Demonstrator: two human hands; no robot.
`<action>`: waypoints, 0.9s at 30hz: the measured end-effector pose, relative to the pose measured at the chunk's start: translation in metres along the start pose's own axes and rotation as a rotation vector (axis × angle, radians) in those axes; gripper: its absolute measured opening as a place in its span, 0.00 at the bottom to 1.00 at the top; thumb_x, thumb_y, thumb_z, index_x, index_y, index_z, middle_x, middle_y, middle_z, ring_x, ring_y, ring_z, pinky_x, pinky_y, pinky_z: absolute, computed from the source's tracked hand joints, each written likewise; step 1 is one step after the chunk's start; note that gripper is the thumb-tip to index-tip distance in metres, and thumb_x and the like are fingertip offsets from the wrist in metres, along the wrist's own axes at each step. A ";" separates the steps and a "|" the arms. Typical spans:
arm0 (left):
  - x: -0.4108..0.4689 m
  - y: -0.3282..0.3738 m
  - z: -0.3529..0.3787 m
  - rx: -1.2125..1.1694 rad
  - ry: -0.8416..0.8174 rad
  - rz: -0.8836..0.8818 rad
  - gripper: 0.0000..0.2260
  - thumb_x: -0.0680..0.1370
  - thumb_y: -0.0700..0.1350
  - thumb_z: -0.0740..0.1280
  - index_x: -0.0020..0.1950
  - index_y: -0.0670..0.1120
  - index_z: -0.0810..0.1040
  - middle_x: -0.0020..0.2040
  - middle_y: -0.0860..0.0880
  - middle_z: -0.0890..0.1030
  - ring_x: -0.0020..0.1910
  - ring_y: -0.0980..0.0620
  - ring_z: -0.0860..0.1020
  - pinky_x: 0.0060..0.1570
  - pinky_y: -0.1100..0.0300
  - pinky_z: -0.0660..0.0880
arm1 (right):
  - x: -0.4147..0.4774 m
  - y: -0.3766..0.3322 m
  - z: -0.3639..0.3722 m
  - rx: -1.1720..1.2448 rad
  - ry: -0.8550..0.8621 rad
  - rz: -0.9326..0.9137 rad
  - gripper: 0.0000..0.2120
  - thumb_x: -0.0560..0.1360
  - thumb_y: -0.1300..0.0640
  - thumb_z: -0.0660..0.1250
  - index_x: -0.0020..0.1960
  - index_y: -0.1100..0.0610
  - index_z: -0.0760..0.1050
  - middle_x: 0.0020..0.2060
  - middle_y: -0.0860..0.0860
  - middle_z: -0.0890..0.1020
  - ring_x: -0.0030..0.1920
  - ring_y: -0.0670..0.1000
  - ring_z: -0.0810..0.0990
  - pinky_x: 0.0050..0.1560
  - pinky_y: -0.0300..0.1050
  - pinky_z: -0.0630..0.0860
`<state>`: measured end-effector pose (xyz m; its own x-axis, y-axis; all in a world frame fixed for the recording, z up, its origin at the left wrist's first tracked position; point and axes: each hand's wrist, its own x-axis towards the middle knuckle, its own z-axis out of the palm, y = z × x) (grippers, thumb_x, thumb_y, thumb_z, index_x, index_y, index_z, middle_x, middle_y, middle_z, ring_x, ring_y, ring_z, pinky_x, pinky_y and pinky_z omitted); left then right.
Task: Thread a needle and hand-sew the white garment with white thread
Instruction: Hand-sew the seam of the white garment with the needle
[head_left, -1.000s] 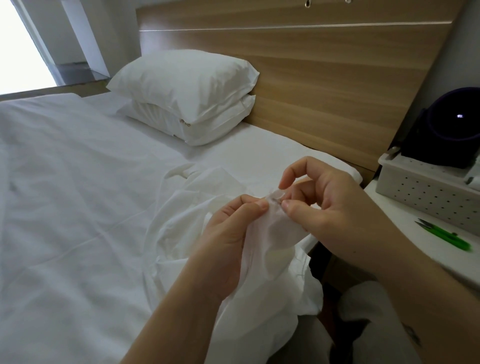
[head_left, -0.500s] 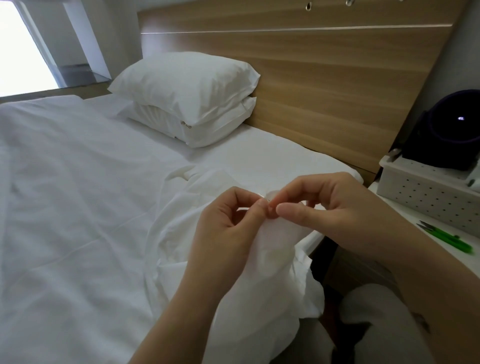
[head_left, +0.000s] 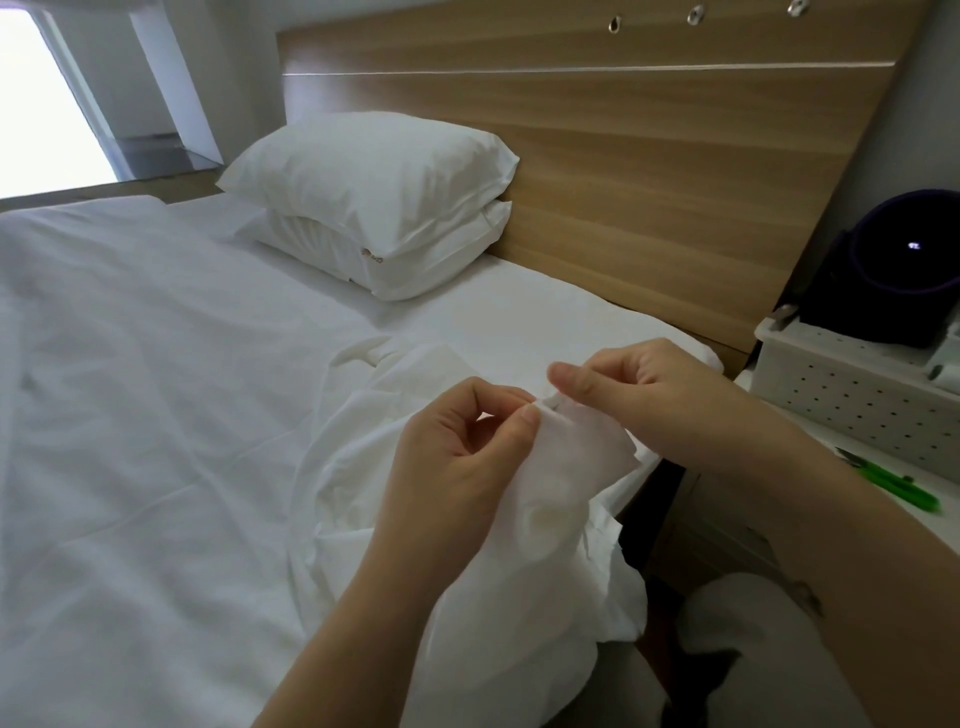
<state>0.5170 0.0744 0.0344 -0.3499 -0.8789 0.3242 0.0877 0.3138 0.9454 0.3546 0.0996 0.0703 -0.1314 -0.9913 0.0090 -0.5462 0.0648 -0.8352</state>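
The white garment (head_left: 545, 530) lies bunched at the bed's right edge, and one fold of it is lifted between my hands. My left hand (head_left: 457, 457) pinches the top of that fold between thumb and forefinger. My right hand (head_left: 654, 395) is right beside it, thumb and forefinger pressed together at the same raised edge, the other fingers curled. The needle and the white thread are too small to make out.
Two white pillows (head_left: 374, 202) lean on the wooden headboard (head_left: 649, 156). On the white bedside table at right stand a perforated white basket (head_left: 857, 395) with a dark round object (head_left: 904, 265) on it, and green thread snips (head_left: 893, 478).
My right hand has shifted up and to the right at the fold's edge, its forefinger now stretched out over it. My left hand keeps its pinch on the garment. The view has tilted slightly.
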 end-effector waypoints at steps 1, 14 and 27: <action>0.000 0.000 0.000 -0.005 0.000 0.005 0.10 0.75 0.35 0.67 0.37 0.47 0.79 0.38 0.57 0.83 0.38 0.63 0.80 0.40 0.70 0.75 | 0.000 -0.001 0.000 -0.005 -0.005 0.002 0.24 0.59 0.30 0.59 0.38 0.47 0.82 0.35 0.41 0.84 0.39 0.38 0.82 0.40 0.33 0.74; 0.001 0.003 -0.004 0.035 -0.054 0.112 0.11 0.75 0.33 0.69 0.36 0.45 0.78 0.36 0.56 0.78 0.36 0.62 0.76 0.38 0.72 0.72 | 0.005 -0.005 0.001 0.336 -0.301 0.042 0.17 0.64 0.44 0.68 0.43 0.55 0.84 0.42 0.53 0.86 0.43 0.50 0.85 0.48 0.42 0.80; 0.004 0.003 -0.013 0.230 -0.003 0.159 0.02 0.70 0.54 0.73 0.37 0.60 0.82 0.38 0.58 0.69 0.34 0.59 0.68 0.37 0.71 0.68 | 0.004 -0.015 -0.005 0.179 -0.334 0.067 0.18 0.62 0.37 0.63 0.35 0.49 0.83 0.35 0.44 0.85 0.37 0.41 0.84 0.36 0.26 0.75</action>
<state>0.5280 0.0672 0.0388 -0.3515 -0.8113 0.4672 -0.0726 0.5212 0.8503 0.3577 0.0950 0.0855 0.1317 -0.9702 -0.2036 -0.3882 0.1385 -0.9111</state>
